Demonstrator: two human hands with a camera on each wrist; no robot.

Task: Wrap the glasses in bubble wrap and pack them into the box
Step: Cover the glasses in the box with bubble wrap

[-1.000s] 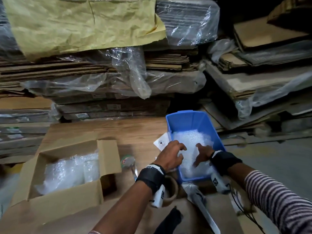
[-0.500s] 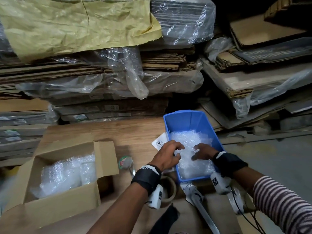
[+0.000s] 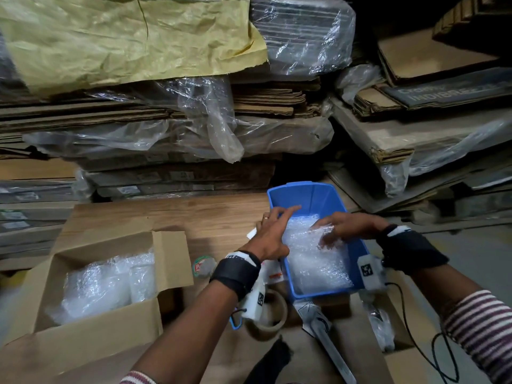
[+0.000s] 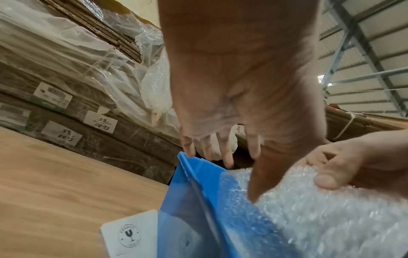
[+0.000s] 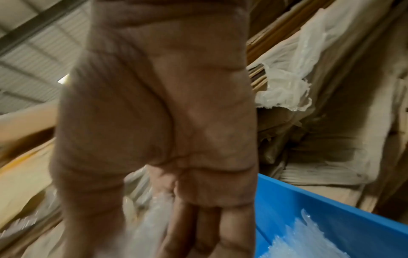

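Bin (image 3: pixel 313 198): bright blue plastic, plain. Bubble wrap (image 3: pixel 313 261) inside it: clear to whitish, dotted with a regular bubble pattern. Table (image 3: pixel 194 214): light brown wood grain. Box (image 3: pixel 91 339): plain tan cardboard; its contents (image 3: pixel 105 281) are glossy white-clear. Card (image 4: pixel 130 233) beside the bin: white, printed with a dark round emblem showing a glass. Sleeve (image 3: pixel 482 325): white with dark maroon stripes. Wristbands (image 3: pixel 235 275): black, each carrying a white unit with a black square marker. Tape roll (image 3: pixel 270 317): brown. Round label (image 3: pixel 204 266): green rim, red mark. Stacked cardboard (image 3: pixel 138 115) behind: brown under clear film; top sheet (image 3: pixel 124 37) is yellow-green, wrinkled.
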